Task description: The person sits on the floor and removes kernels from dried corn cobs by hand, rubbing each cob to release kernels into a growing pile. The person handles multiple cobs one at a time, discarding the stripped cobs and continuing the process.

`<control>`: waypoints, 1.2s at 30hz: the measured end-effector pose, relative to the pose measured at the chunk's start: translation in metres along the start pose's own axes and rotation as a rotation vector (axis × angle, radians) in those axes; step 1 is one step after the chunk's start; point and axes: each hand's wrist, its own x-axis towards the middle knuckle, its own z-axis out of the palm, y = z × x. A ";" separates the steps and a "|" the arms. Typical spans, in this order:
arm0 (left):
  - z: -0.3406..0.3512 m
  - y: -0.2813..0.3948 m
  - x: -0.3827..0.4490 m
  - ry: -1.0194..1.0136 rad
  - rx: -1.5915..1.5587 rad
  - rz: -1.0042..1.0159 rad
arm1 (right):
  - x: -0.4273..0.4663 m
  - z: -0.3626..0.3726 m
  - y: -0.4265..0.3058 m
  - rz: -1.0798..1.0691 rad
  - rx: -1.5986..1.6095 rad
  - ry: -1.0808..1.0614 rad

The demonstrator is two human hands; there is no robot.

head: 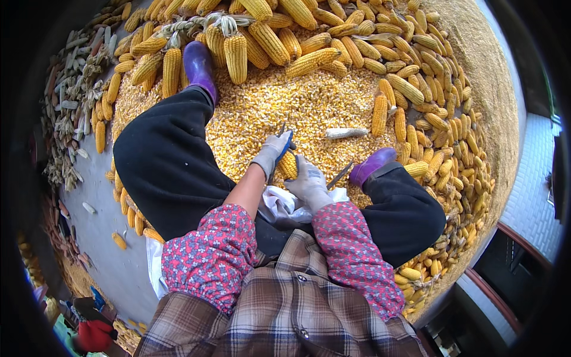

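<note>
My left hand (275,149), in a grey work glove with a blue palm, closes around the upper side of a yellow ear of corn (287,167). On its lower right side, my gloved right hand (310,180) grips the same ear. A dark pointed metal piece (282,129) sticks out past my left hand; what it belongs to is hidden. Beside my right hand a flat dark metal strip (341,174) slants upward. White plastic sheeting (282,203) lies bunched in my lap. Loose corn kernels (258,105) cover the ground between my legs.
A bare corncob (347,133) lies on the kernels. Piled ears of corn (428,89) surround my purple boots (199,67). Stripped cobs and husks (73,96) heap beyond the grey floor (100,227) at left. A person in red (94,334) is at the lower left.
</note>
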 end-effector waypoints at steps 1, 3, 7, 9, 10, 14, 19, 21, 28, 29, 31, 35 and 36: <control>0.000 -0.002 0.003 -0.036 -0.023 0.017 | -0.003 0.004 0.006 -0.022 0.050 0.053; 0.007 0.002 -0.010 -0.107 -0.170 -0.023 | -0.013 0.011 0.021 -0.052 0.294 0.041; -0.003 0.029 -0.031 -0.194 -0.397 -0.079 | -0.035 0.004 0.025 -0.163 0.617 0.109; 0.003 0.006 -0.019 -0.169 -0.368 -0.143 | -0.035 0.010 0.026 -0.118 0.564 0.098; 0.003 0.008 -0.019 -0.260 -0.543 -0.107 | -0.034 0.004 0.021 -0.041 0.504 0.144; 0.003 0.011 -0.020 -0.179 -0.443 -0.130 | -0.015 0.004 0.021 0.049 0.271 0.047; 0.004 0.017 -0.028 -0.133 -0.273 -0.133 | -0.003 -0.002 -0.004 0.069 -0.079 -0.007; 0.004 0.007 -0.011 -0.083 -0.184 -0.064 | -0.007 -0.005 -0.008 0.060 -0.107 -0.022; 0.000 0.012 -0.015 -0.154 -0.181 -0.022 | -0.040 0.007 0.026 -0.107 0.715 0.172; -0.001 0.006 -0.020 -0.217 -0.397 -0.077 | -0.043 0.010 0.029 -0.098 0.726 0.170; 0.007 0.006 -0.024 -0.066 -0.289 -0.199 | -0.043 0.013 0.029 -0.098 0.754 0.162; 0.004 0.021 -0.029 -0.099 -0.247 -0.133 | -0.025 -0.001 0.022 0.083 0.556 0.170; 0.005 0.019 -0.028 -0.108 -0.319 -0.144 | -0.017 0.005 0.023 0.073 0.558 0.164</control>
